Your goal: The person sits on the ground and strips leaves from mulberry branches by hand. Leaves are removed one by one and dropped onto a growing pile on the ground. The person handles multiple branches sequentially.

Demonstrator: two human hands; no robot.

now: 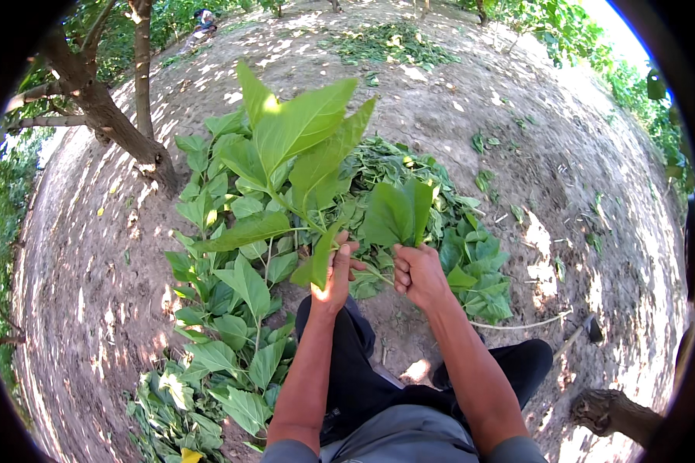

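My left hand (337,278) holds a leafy green shoot (307,217) between thumb and fingers. Its broad, toothed leaves spread up and to the left. Bare stem (380,275) runs out below that hand toward my right hand (421,275), which is closed around the bases of a few large green leaves (398,214). Whether the stem touches the right hand is hard to see. Beneath and beyond both hands lies a heap of loose leaves (382,168), with flatter fresh leaves (483,280) at its right edge. Long leafy cut branches (237,324) lie along my left side.
A tree trunk (124,136) forks at upper left. A cut wood stump or limb (614,414) juts in at lower right, near a handled tool (579,335) and a peeled stick (524,327). Wilted leaves (176,414) lie lower left; another leaf pile (391,45) and a person (204,22) are farther off.
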